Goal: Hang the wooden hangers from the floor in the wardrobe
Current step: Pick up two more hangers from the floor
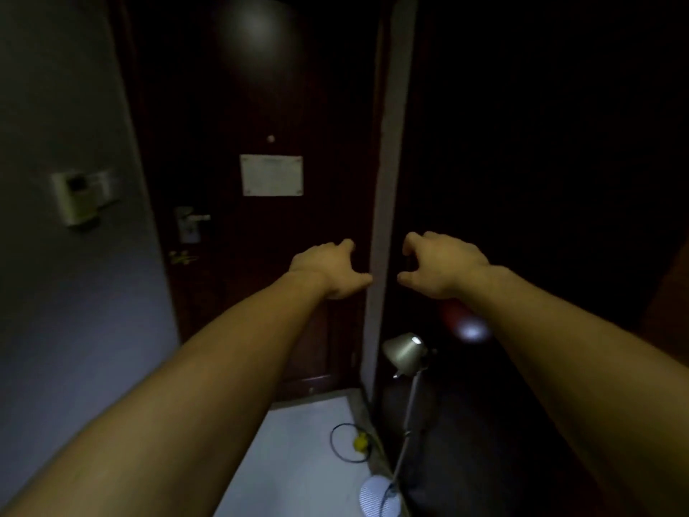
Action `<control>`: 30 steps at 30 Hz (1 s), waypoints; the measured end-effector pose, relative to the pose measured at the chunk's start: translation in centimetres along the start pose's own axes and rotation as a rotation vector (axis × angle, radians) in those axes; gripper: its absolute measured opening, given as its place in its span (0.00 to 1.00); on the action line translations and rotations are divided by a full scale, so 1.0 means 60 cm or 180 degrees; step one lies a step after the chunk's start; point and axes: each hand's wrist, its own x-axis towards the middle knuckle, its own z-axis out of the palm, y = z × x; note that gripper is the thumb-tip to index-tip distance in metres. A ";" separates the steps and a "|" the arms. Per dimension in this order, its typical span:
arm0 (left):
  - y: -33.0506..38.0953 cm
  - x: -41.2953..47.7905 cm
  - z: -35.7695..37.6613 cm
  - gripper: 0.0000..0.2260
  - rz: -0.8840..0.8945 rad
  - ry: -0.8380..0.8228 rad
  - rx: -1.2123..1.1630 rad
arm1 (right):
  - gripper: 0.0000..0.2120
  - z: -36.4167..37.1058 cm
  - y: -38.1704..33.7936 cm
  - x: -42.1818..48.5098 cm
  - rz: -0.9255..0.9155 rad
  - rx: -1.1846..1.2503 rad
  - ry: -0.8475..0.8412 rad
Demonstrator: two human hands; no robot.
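Observation:
Both my arms are stretched forward in a dim hallway. My left hand [332,268] hovers in front of a dark wooden door, fingers loosely curled, holding nothing. My right hand [438,264] is level with it on the other side of a pale vertical wall edge [387,181], fingers also loosely curled and empty. To the right lies a very dark opening [540,162], probably the wardrobe; its inside cannot be made out. No wooden hanger is visible on the floor or anywhere else.
The dark door [261,106] carries a white notice [271,175] and a metal handle [192,222]. A wall control panel [80,195] is at the left. A floor lamp [406,354], a black cable loop [348,442] and a white round base [376,496] stand on the pale floor.

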 end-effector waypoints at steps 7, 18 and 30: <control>-0.187 -0.041 0.002 0.35 -0.0633 -0.0092 0.0090 | 0.29 0.066 -0.207 0.084 -0.0769 0.0228 -0.0407; -0.367 -0.031 0.098 0.38 -0.1630 -0.0421 -0.0067 | 0.29 0.226 -0.351 0.199 -0.1644 0.0465 -0.1005; -0.470 -0.046 0.368 0.34 -0.2675 -0.1039 -0.0639 | 0.20 0.522 -0.423 0.237 -0.2178 0.0870 -0.1996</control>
